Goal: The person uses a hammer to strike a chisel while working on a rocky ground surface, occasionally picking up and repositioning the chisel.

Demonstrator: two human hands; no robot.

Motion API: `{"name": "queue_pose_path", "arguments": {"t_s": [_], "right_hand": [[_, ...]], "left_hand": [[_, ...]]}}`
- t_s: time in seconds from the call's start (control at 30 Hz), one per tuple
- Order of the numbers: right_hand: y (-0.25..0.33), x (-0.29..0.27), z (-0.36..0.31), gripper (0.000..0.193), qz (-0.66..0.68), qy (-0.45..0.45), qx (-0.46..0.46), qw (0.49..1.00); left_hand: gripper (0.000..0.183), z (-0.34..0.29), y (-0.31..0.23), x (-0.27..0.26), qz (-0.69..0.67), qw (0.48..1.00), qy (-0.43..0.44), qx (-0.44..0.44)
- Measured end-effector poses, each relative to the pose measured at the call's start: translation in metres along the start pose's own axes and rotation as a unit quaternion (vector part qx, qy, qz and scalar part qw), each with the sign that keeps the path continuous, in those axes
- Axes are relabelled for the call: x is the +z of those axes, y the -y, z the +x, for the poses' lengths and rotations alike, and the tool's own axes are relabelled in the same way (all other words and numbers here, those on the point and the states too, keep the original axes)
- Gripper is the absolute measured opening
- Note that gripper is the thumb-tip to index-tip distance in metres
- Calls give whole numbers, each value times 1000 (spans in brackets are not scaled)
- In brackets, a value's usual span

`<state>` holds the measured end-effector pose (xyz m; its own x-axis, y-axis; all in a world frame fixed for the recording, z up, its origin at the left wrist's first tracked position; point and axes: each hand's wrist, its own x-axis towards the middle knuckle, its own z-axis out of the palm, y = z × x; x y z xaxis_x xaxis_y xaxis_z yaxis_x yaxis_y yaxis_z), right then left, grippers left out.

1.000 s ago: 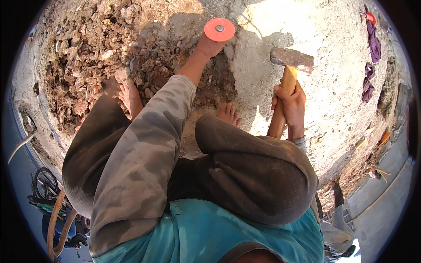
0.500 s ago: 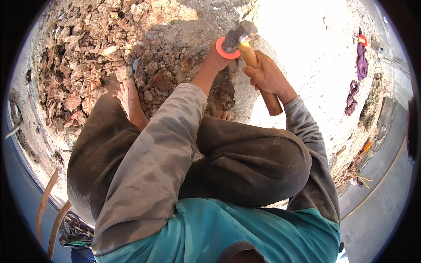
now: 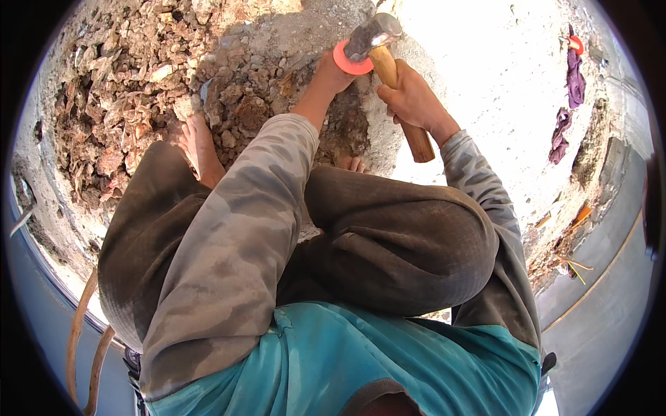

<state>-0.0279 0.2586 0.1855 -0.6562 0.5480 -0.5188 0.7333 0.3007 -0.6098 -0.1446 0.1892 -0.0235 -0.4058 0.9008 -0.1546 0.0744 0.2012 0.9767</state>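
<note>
My right hand (image 3: 414, 100) is wrapped round the wooden handle of a club hammer (image 3: 419, 144). The steel head lies over the top of a round orange-red hand guard (image 3: 352, 66), hiding whatever is struck there; I cannot tell if they touch. Just below the guard, my left hand (image 3: 333, 73) is closed round what looks like a guarded chisel, its shaft and tip hidden by the hand and guard. Between my bare feet (image 3: 200, 149) the ground is dark, broken earth.
Loose rubble and brown lumps (image 3: 104, 132) cover the ground at the left. Bright pale ground (image 3: 485, 90) stretches to the right, with purple cloth (image 3: 575, 80) and a small orange-red ring (image 3: 576, 46) beyond. Bent wooden sticks (image 3: 97, 367) stand at the lower left.
The whole scene has shifted slightly upward in the view. Both hands keep their grips, and the hammer head stays over the orange-red guard.
</note>
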Motion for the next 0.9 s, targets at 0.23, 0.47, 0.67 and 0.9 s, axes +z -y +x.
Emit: {"name": "queue_pose_path", "arguments": {"t_s": [0.23,0.47,0.67,0.9], "right_hand": [[52,-55,-24,27,203,-82,-123,968],[18,-13,1,25,-164,-203,-339,904],[-50,25,-47,31,186,67,77,977],[-52,-3,-131,32,298,-84,213,927]], "left_hand": [[37,-8,20,6,-73,993,30,85],[40,-10,15,3,-160,985,56,-30],[43,-49,-7,2,35,999,-27,-25],[30,-131,-3,-12,-332,943,19,5]]}}
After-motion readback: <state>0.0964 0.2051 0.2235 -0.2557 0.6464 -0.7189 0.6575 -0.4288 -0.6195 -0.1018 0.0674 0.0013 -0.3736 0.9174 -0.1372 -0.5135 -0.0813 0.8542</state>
